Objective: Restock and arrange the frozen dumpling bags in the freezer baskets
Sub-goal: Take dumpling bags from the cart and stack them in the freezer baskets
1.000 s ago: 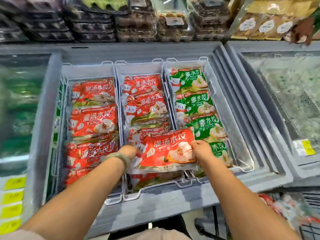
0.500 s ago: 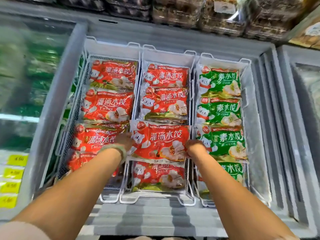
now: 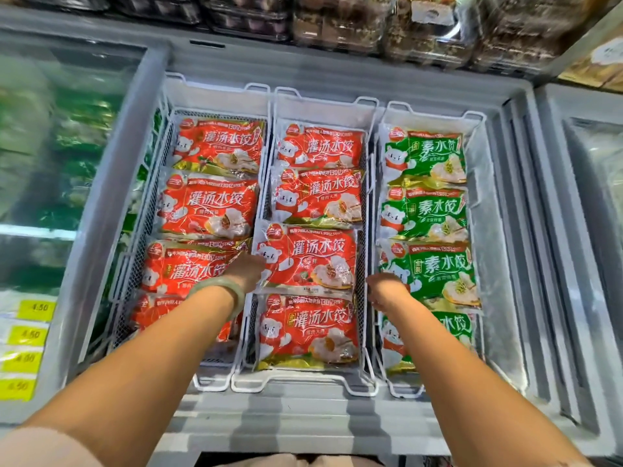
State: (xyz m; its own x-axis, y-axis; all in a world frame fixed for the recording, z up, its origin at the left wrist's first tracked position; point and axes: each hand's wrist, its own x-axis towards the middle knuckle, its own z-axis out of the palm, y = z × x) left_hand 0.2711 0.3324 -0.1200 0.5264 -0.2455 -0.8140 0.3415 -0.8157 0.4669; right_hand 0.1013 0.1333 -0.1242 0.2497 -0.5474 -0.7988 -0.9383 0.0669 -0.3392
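While both hands flank it, red dumpling bag (image 3: 308,257) lies flat, long axis crosswise, print upright

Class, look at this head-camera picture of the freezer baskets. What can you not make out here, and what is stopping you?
- Left basket, nearest red bag: mostly covered by the left forearm.
- Right basket, nearest green bag: partly covered by the right forearm.
- Left hand and right hand: fingers hidden, so grip on the red bag is unclear.
- Yellow price tags: digits blurred.
- Trays on the shelf: cut off by the top edge.
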